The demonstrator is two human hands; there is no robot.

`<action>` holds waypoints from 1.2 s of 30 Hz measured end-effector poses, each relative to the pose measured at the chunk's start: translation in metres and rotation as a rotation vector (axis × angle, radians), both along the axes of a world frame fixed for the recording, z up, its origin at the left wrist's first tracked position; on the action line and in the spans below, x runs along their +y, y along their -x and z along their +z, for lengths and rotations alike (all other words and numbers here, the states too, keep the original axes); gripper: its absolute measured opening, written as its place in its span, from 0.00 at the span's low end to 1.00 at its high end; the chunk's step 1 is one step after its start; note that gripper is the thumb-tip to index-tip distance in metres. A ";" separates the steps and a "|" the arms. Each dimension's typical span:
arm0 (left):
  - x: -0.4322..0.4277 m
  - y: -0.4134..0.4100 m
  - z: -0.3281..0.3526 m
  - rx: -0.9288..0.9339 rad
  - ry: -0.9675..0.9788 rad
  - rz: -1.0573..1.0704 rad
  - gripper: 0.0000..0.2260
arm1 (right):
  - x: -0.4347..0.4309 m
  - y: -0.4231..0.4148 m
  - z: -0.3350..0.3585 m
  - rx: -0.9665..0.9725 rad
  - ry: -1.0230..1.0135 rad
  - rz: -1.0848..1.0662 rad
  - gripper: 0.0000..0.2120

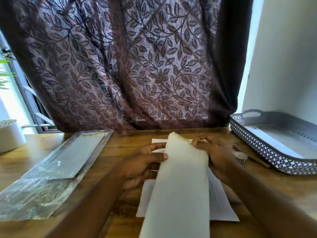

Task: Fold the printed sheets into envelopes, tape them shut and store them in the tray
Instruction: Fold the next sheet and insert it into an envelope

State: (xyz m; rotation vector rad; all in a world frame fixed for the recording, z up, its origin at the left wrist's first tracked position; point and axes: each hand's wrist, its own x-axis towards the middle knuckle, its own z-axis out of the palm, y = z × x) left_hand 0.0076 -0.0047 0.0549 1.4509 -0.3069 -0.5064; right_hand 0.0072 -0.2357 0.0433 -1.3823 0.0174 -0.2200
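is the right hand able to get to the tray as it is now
Probably yes: the tray lies open just right of the right hand, with only small low items between, though that hand pinches the sheet.

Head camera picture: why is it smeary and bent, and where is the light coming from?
Head view: the left hand, right hand and folded sheet are blurred, likely by motion; the wide lens bows the curtain and tray; daylight comes in on both sides of the curtain and glints off the plastic bag.
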 end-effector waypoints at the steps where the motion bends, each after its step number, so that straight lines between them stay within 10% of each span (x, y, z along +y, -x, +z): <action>1: -0.007 -0.004 0.000 0.007 0.011 0.033 0.17 | 0.001 0.000 -0.001 0.009 -0.010 0.009 0.07; 12: -0.029 -0.026 -0.028 -0.214 0.015 0.329 0.14 | -0.007 -0.007 -0.009 0.130 0.112 0.130 0.08; 36: -0.031 -0.026 -0.033 -0.498 -0.177 0.277 0.03 | -0.003 -0.006 -0.016 0.120 0.472 0.275 0.09</action>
